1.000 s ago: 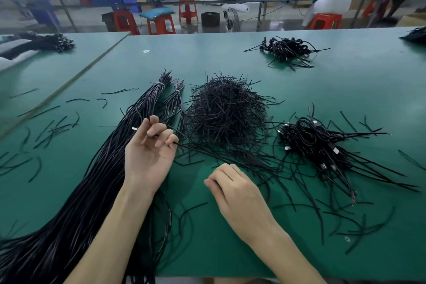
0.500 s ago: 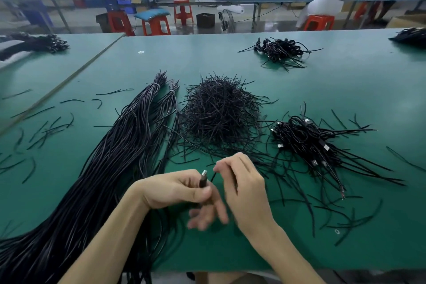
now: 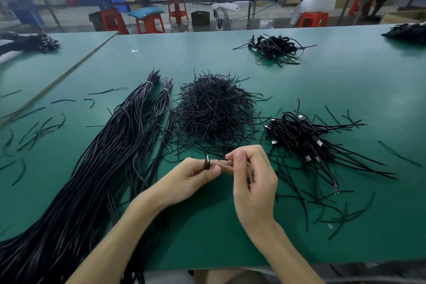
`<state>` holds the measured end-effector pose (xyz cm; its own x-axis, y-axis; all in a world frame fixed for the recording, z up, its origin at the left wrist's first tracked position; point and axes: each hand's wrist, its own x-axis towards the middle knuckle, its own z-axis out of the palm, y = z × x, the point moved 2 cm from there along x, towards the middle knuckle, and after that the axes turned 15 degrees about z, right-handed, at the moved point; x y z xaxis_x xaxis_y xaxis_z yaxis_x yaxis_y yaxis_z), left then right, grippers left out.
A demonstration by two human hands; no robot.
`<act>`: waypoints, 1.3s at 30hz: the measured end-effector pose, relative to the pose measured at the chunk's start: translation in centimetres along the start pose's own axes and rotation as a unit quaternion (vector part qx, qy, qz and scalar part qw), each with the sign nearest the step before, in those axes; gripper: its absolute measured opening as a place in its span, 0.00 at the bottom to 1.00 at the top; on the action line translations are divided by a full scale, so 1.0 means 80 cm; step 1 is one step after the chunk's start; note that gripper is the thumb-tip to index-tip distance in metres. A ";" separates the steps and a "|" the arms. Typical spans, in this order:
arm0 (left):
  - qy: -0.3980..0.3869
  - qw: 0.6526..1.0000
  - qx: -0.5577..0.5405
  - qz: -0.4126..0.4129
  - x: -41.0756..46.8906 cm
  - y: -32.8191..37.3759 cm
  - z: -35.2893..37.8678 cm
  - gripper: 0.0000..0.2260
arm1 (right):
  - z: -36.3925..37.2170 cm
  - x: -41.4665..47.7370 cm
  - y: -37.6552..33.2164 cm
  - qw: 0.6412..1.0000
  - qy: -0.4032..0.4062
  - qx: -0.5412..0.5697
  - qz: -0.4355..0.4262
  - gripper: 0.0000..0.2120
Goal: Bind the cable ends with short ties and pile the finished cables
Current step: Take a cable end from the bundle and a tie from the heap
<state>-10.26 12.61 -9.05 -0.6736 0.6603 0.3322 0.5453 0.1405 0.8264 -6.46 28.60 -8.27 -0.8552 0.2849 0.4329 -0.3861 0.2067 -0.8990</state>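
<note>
My left hand (image 3: pixel 191 180) pinches a black cable by its plug end (image 3: pixel 207 162), which stands upright between thumb and fingers. Close beside it, my right hand (image 3: pixel 252 182) pinches a thin black tie (image 3: pixel 221 157) near the plug; the rest of that strand runs up and left over the table. A long bundle of loose black cables (image 3: pixel 110 157) lies to the left. The heap of short black ties (image 3: pixel 214 110) sits straight ahead. A pile of bound cables (image 3: pixel 299 138) lies to the right.
Stray ties (image 3: pixel 36 131) are scattered over the green table (image 3: pixel 345 76) at left and lower right. A second cable pile (image 3: pixel 274 46) lies further back, another (image 3: pixel 408 32) at the far right edge. Red stools and a seated person are beyond the table.
My left hand drew a cable from the bundle and brought its plug end to the middle. My right hand rose from the table to meet it and now pinches a tie beside the plug.
</note>
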 end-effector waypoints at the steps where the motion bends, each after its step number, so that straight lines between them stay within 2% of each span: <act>1: 0.025 0.999 0.047 0.007 0.001 -0.001 0.003 0.14 | 0.000 0.000 -0.001 1.000 -0.004 0.003 -0.009 0.12; 3: 0.049 0.992 0.111 0.026 0.004 -0.001 0.008 0.15 | 0.000 -0.001 -0.001 1.000 0.002 -0.009 -0.017 0.11; 6: 0.038 0.975 0.212 0.054 0.011 -0.003 0.009 0.21 | 0.002 0.001 0.001 0.999 0.016 -0.037 0.011 0.07; 9: 0.030 0.959 0.281 0.039 0.012 -0.009 0.006 0.25 | 0.002 0.004 0.010 0.994 0.019 -0.075 0.077 0.06; 11: 0.033 0.960 0.279 0.022 0.010 -0.013 0.005 0.26 | 0.004 0.005 0.018 0.988 -0.018 -0.085 0.129 0.10; 14: 0.034 0.972 0.233 0.002 0.008 -0.016 0.005 0.26 | 0.007 0.002 0.020 0.986 -0.076 -0.083 0.121 0.13; 18: 0.037 0.988 0.151 -0.008 0.005 -0.011 0.009 0.24 | 0.006 0.000 0.013 0.992 -0.082 -0.069 0.065 0.10; 22: 0.052 0.996 0.066 -0.031 0.005 -0.005 0.007 0.24 | 0.004 0.000 0.012 0.993 -0.095 -0.046 0.053 0.10; 28: 0.130 0.979 -0.147 -0.044 0.004 -0.001 -0.001 0.26 | 0.018 -0.008 0.014 0.977 -0.186 -0.102 0.020 0.09; 30: 0.120 0.963 -0.238 -0.039 0.001 -0.001 -0.006 0.28 | 0.021 -0.009 0.017 0.968 -0.205 -0.142 0.024 0.12; 32: 0.142 0.937 -0.319 -0.019 0.002 0.001 -0.012 0.30 | 0.022 -0.009 0.016 0.962 -0.210 -0.173 0.025 0.18; 34: 0.202 0.879 -0.432 -0.001 0.002 0.001 -0.023 0.30 | 0.022 -0.009 0.014 0.958 -0.208 -0.193 0.032 0.23; 37: 0.189 0.757 -0.624 0.031 -0.006 0.009 -0.038 0.26 | 0.023 -0.008 0.013 0.953 -0.190 -0.233 0.021 0.24; 38: 0.167 0.735 -0.657 0.036 -0.008 0.012 -0.041 0.25 | 0.024 -0.008 0.013 0.950 -0.188 -0.247 0.008 0.24; 39: 0.147 0.730 -0.667 0.035 -0.010 0.015 -0.042 0.24 | 0.026 -0.008 0.012 0.946 -0.192 -0.259 -0.007 0.24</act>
<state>-10.75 9.74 -6.83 -0.8517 0.4172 0.3169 -0.2551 -0.8586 0.4447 -7.00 26.67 -9.55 -0.9521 -0.0622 0.2994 -0.2626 0.6681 -0.6962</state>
